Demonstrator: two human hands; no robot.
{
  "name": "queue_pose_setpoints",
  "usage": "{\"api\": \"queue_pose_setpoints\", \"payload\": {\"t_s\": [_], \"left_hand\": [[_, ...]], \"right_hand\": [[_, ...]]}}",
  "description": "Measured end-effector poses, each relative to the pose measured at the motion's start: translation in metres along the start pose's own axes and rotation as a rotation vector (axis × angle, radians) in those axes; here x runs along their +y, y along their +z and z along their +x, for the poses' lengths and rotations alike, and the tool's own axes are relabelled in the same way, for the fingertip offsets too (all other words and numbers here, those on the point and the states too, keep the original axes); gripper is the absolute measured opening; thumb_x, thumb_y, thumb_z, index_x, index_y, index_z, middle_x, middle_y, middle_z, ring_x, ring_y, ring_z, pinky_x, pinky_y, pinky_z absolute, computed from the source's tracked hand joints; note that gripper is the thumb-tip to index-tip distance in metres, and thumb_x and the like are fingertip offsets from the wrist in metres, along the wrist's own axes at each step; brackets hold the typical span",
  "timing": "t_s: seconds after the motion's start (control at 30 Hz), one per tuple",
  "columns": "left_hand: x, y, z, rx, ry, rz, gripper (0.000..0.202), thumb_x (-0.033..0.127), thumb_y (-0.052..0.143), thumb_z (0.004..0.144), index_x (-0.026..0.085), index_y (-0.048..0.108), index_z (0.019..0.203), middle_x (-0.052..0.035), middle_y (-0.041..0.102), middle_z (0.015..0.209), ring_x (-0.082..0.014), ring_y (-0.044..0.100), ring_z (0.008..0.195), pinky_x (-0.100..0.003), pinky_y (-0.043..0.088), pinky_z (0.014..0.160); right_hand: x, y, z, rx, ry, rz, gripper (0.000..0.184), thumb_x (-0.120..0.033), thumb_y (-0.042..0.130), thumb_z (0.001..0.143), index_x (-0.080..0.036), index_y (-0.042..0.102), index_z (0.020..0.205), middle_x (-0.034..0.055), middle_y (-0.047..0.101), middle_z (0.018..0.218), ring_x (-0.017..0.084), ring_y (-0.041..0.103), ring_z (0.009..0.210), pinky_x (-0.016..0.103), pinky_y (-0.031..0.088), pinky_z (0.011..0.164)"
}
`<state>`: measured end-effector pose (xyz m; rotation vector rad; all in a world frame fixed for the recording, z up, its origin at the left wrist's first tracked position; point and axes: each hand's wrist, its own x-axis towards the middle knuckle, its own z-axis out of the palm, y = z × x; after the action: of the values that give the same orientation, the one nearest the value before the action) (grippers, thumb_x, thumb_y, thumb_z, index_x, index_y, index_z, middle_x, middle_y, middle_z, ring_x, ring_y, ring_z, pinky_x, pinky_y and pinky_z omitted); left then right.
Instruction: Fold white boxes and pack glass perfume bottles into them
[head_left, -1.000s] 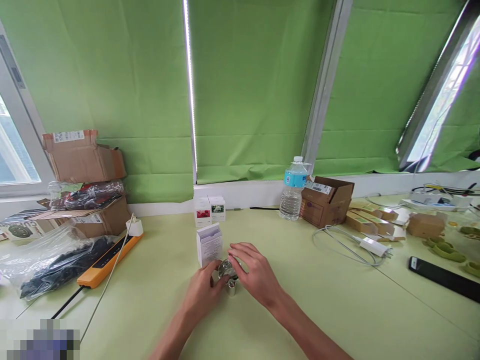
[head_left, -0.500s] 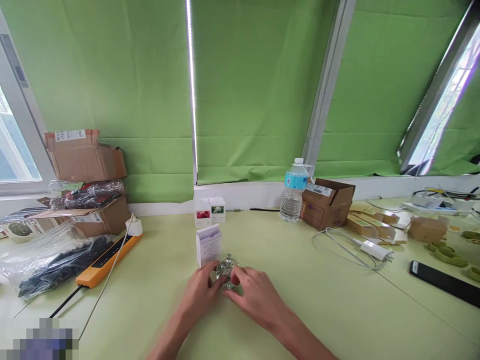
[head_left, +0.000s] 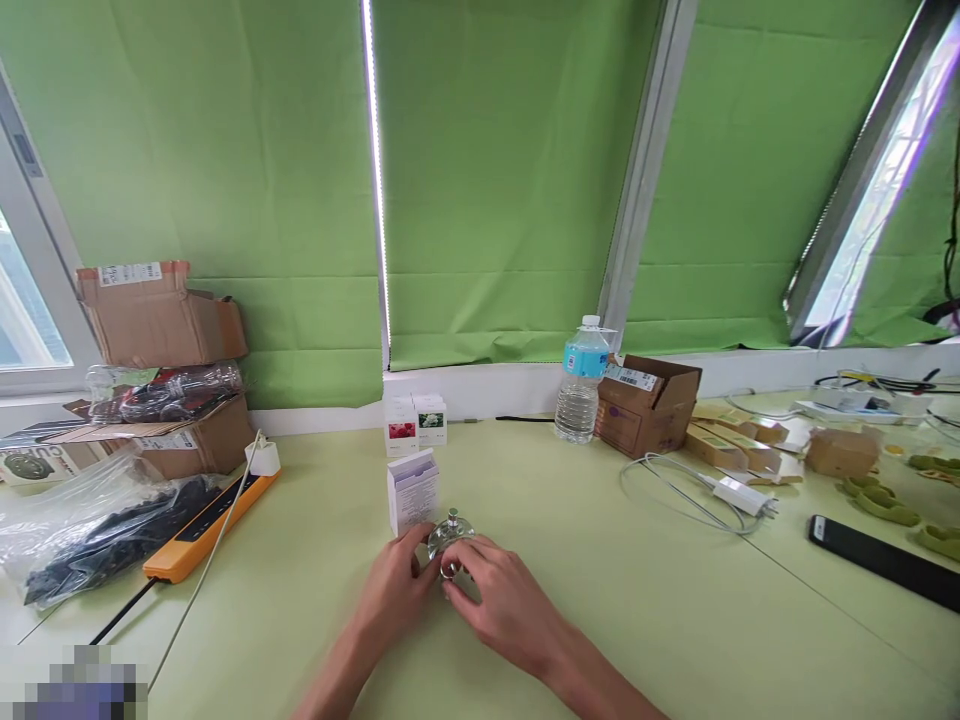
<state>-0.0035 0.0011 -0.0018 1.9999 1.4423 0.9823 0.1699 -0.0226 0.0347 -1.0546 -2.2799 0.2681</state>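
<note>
On the table, a small round clear-glass piece with a silvery knob [head_left: 451, 533] lies between my two hands. My left hand [head_left: 397, 582] is closed round its left side, thumb and fingers on the edge. With bent fingers, my right hand [head_left: 501, 598] pinches a small shiny round piece [head_left: 448, 569] at the near side of the glass; whether the two pieces are joined I cannot tell. Just beyond my left fingertips an upright white box [head_left: 414, 492] with fine print stands with its top open.
White cartons with flower pictures [head_left: 416, 425] stand by the wall. A water bottle [head_left: 577, 395] and a cardboard box [head_left: 649, 405] are behind to the right. A charger with cable [head_left: 744, 496] and a black phone-like slab [head_left: 881, 560] lie rightward, an orange power strip [head_left: 210, 525] leftward.
The view has shifted slightly to the right. My right fingers have closed in around the small shiny piece at the near side of the glass. My left hand keeps its hold.
</note>
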Motion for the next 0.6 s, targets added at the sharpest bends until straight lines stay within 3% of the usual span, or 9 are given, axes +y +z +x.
{"api": "queue_pose_setpoints", "payload": {"t_s": [0.2, 0.37, 0.47, 0.6], "left_hand": [[0.001, 0.001, -0.001, 0.022, -0.001, 0.007, 0.026, 0.036, 0.050, 0.085, 0.022, 0.061, 0.104, 0.0027, 0.062, 0.072, -0.0105, 0.044, 0.054, -0.021, 0.032, 0.052], [0.002, 0.000, -0.001, 0.010, -0.040, 0.044, 0.033, 0.042, 0.051, 0.084, 0.023, 0.060, 0.111, 0.0005, 0.065, 0.079, -0.0119, 0.047, 0.056, -0.021, 0.035, 0.053], [0.002, 0.000, 0.000, -0.009, -0.033, 0.035, 0.036, 0.042, 0.051, 0.085, 0.022, 0.059, 0.114, -0.0008, 0.066, 0.083, -0.0122, 0.049, 0.057, -0.022, 0.036, 0.052], [0.003, -0.001, -0.001, -0.017, -0.031, 0.025, 0.037, 0.041, 0.050, 0.085, 0.021, 0.060, 0.114, -0.0027, 0.067, 0.088, -0.0119, 0.048, 0.056, -0.022, 0.035, 0.051]], "right_hand": [[0.002, -0.018, 0.004, 0.236, -0.069, 0.143, 0.018, -0.021, 0.052, 0.090, -0.026, 0.059, 0.106, 0.0016, 0.066, 0.094, 0.016, 0.059, 0.084, 0.030, 0.052, 0.075], [0.016, -0.017, 0.013, 0.417, -0.035, 0.196, 0.020, -0.025, 0.051, 0.092, -0.025, 0.059, 0.110, 0.0052, 0.065, 0.102, 0.017, 0.061, 0.087, 0.029, 0.056, 0.070], [0.019, -0.013, 0.020, 0.447, -0.025, 0.194, 0.022, -0.026, 0.049, 0.092, -0.025, 0.059, 0.112, 0.0059, 0.064, 0.105, 0.017, 0.061, 0.086, 0.029, 0.057, 0.068], [0.017, -0.010, 0.027, 0.390, -0.030, 0.183, 0.023, -0.026, 0.047, 0.093, -0.026, 0.059, 0.112, 0.0057, 0.065, 0.105, 0.018, 0.062, 0.091, 0.028, 0.058, 0.067]]}}
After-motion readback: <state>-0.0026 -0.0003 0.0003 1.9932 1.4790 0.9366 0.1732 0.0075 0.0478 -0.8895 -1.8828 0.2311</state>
